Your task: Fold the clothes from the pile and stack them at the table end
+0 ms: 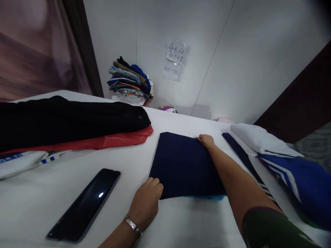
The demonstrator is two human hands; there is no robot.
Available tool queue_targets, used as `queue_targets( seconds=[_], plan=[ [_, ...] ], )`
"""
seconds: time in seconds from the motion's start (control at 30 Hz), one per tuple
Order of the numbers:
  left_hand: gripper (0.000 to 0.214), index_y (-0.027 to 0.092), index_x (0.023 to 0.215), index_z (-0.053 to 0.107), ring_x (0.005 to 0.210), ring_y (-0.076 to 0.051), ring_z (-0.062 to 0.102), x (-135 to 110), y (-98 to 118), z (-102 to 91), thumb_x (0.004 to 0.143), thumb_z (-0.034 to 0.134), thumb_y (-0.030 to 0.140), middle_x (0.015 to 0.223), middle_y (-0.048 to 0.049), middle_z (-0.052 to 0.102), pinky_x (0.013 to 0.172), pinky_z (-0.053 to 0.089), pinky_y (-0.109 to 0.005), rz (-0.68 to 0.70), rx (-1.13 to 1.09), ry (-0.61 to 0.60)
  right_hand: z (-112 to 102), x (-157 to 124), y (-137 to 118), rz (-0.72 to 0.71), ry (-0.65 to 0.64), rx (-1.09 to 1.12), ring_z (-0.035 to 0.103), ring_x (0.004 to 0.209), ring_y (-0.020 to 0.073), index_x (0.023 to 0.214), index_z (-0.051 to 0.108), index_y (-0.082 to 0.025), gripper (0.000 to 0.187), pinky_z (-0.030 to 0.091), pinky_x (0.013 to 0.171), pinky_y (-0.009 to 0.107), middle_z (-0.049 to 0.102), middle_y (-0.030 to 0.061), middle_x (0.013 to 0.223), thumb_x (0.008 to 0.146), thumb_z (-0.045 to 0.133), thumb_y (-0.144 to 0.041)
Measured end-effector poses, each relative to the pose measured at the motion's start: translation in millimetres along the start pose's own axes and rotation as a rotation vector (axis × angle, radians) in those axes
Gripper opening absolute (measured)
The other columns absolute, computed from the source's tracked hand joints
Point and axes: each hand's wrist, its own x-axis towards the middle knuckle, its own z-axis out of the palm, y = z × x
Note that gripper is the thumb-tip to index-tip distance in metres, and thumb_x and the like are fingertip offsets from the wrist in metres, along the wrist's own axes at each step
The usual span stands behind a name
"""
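A navy blue garment, folded into a flat rectangle, lies on the white table in front of me. My left hand, with a metal band on its wrist, is closed on the garment's near left edge. Across the cloth, my right hand grips the far right edge with curled fingers. A strip of bright blue fabric shows under the near edge. The right forearm covers part of the garment's right side. What kind of garment it is cannot be made out.
A dark phone lies left of my left hand. Black and red clothes are layered at the left. Folded white and blue clothes lie at the right. A clothes stack stands beyond, by the wall.
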Motion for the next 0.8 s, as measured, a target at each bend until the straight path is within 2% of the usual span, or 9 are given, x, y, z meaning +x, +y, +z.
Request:
queue_targets(
  seconds=[0.17, 0.27, 0.33, 0.4, 0.47, 0.5, 0.6, 0.67, 0.8],
  plan=[
    [0.028, 0.016, 0.060, 0.044, 0.072, -0.015, 0.044, 1.0, 4.5, -4.2, 0.065, 0.037, -0.011, 0.073, -0.0023, 0.053, 0.062, 0.031, -0.030, -0.019, 0.012, -0.026, -8.2, 0.7, 5.6, 0.081, 0.004, 0.049, 0.062, 0.098, 0.0252, 0.102, 0.066, -0.016, 0.054, 0.044, 0.079, 0.033, 0.068, 0.0144, 0.103, 0.097, 0.024, -0.049],
    [0.030, 0.016, 0.060, 0.044, 0.071, -0.015, 0.043, 0.9, 5.0, -4.4, 0.067, 0.035, -0.011, 0.072, -0.0025, 0.052, 0.062, 0.031, -0.030, -0.020, 0.019, -0.025, -23.2, -4.4, -6.4, 0.101, 0.044, 0.075, 0.057, 0.110, 0.0261, 0.115, 0.061, -0.015, 0.056, 0.042, 0.087, 0.036, 0.063, 0.0157, 0.118, 0.098, 0.018, -0.046],
    [0.030, 0.016, 0.059, 0.044, 0.071, -0.015, 0.043, 0.9, 4.2, -3.6, 0.067, 0.035, -0.012, 0.073, -0.0028, 0.052, 0.063, 0.031, -0.030, -0.005, 0.025, -0.019, -28.1, -15.4, -23.3, 0.022, 0.094, 0.107, 0.044, 0.126, 0.0239, 0.130, 0.050, -0.018, 0.056, 0.035, 0.099, 0.036, 0.050, 0.0120, 0.137, 0.097, 0.018, -0.049],
    [0.030, 0.016, 0.059, 0.044, 0.071, -0.015, 0.043, 1.2, 3.4, -2.7, 0.068, 0.035, -0.011, 0.073, -0.0031, 0.052, 0.063, 0.032, -0.030, 0.002, 0.037, -0.022, -25.1, -31.2, -39.1, -0.152, 0.121, 0.171, 0.027, 0.138, 0.0210, 0.142, 0.035, -0.022, 0.061, 0.023, 0.109, 0.036, 0.034, 0.0065, 0.149, 0.094, 0.020, -0.057],
    [0.030, 0.016, 0.059, 0.043, 0.071, -0.016, 0.043, 1.6, 3.1, -2.0, 0.069, 0.034, -0.011, 0.072, -0.0033, 0.052, 0.063, 0.031, -0.031, 0.003, 0.048, -0.023, -15.1, -46.8, -45.5, -0.277, 0.050, 0.227, 0.018, 0.141, 0.0217, 0.146, 0.026, -0.023, 0.071, 0.013, 0.113, 0.041, 0.026, 0.0054, 0.153, 0.090, 0.021, -0.066],
    [0.030, 0.016, 0.060, 0.043, 0.072, -0.016, 0.043, 1.8, 3.3, -1.7, 0.069, 0.035, -0.011, 0.073, -0.0034, 0.052, 0.063, 0.031, -0.031, 0.010, 0.048, -0.024, -8.9, -52.7, -44.1, -0.269, -0.011, 0.238, 0.016, 0.142, 0.0228, 0.147, 0.025, -0.021, 0.075, 0.011, 0.113, 0.043, 0.024, 0.0065, 0.153, 0.088, 0.020, -0.068],
    [0.028, 0.017, 0.060, 0.043, 0.073, -0.016, 0.043, 2.5, 4.3, -0.6, 0.071, 0.036, -0.009, 0.074, -0.0033, 0.052, 0.064, 0.032, -0.031, 0.040, 0.034, -0.036, 7.4, -59.0, -27.9, -0.041, -0.134, 0.216, 0.013, 0.142, 0.0240, 0.146, 0.026, -0.017, 0.080, 0.009, 0.113, 0.048, 0.021, 0.0090, 0.154, 0.087, 0.013, -0.070],
    [0.028, 0.017, 0.060, 0.042, 0.073, -0.016, 0.043, 3.2, 4.8, 0.1, 0.071, 0.036, -0.008, 0.074, -0.0032, 0.052, 0.065, 0.032, -0.031, 0.046, 0.030, -0.049, 12.8, -56.6, -17.1, 0.054, -0.118, 0.210, 0.011, 0.143, 0.0238, 0.146, 0.026, -0.017, 0.080, 0.009, 0.112, 0.050, 0.018, 0.0085, 0.155, 0.087, 0.011, -0.069],
    [0.028, 0.017, 0.060, 0.042, 0.072, -0.016, 0.043, 4.6, 4.0, 0.7, 0.072, 0.036, -0.007, 0.074, -0.0034, 0.052, 0.065, 0.032, -0.032, 0.050, 0.043, -0.042, 14.3, -52.0, -12.2, 0.058, -0.114, 0.253, 0.011, 0.143, 0.0234, 0.146, 0.025, -0.019, 0.079, 0.011, 0.112, 0.050, 0.018, 0.0070, 0.155, 0.087, 0.014, -0.070]
  ],
)
